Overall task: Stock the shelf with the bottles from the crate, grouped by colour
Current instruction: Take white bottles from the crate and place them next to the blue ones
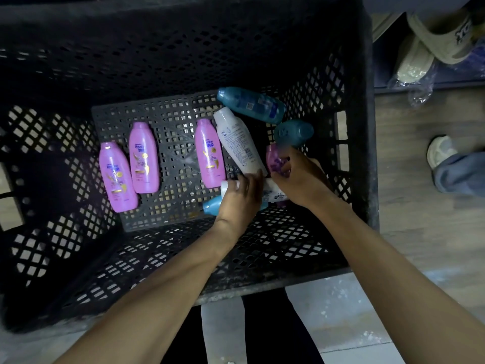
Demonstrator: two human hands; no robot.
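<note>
Black perforated plastic makes up the crate (366,153), which fills most of the view, and both of the person's bare arms reach down into it from the near rim. Three pink shampoo bottles lie flat on its floor: two side by side at the left (117,176) (143,157) and a third (210,153) near the middle. A white bottle (237,139) leans slantwise just beside that third one, and a blue bottle (252,104) lies beyond it toward the far wall. The left hand (240,198) curls over a second white bottle (273,191) lying crosswise, with a light blue bottle (211,204) partly hidden beneath the wrist. The right hand (299,177) holds a small purple bottle (274,160) in its fingers, and a teal bottle (294,132) appears blurred just above them; whether the hand also grips that one cannot be told. Outside the crate, pale slippers (443,40) wrapped in clear plastic sit on a low shelf at the upper right.
</note>
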